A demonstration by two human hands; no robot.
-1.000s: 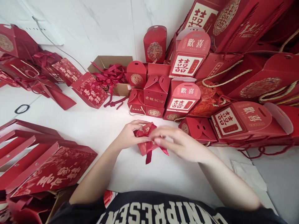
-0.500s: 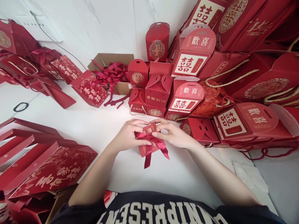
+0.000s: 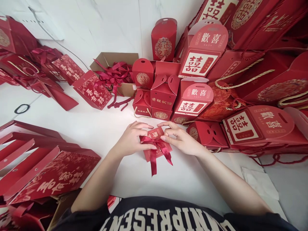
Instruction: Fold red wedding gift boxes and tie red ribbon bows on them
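A small red gift box (image 3: 148,156) with pale gold characters sits on the white table in front of me. Across it a dark red satin ribbon (image 3: 153,163) is tied in a bow, its two tails hanging toward me. At the box's left side, my left hand (image 3: 132,138) is closed with thumb and fingers around the left part of the ribbon. My right hand (image 3: 181,138) pinches at the right side of the bow, index finger reaching over the box's far edge. The fingers partly hide the loops.
Stacked red gift boxes (image 3: 165,93) and bags stand behind and to the right. A cardboard box (image 3: 130,89) of loose ribbons is at the back. Large red bags (image 3: 64,173) lie at left, and a black ring (image 3: 22,109) lies beyond them.
The right hand's thumb and fingers have shifted slightly right, off the middle of the bow, uncovering more of the box. The ribbon tails hang a little differently. My left hand stays nearly in place.
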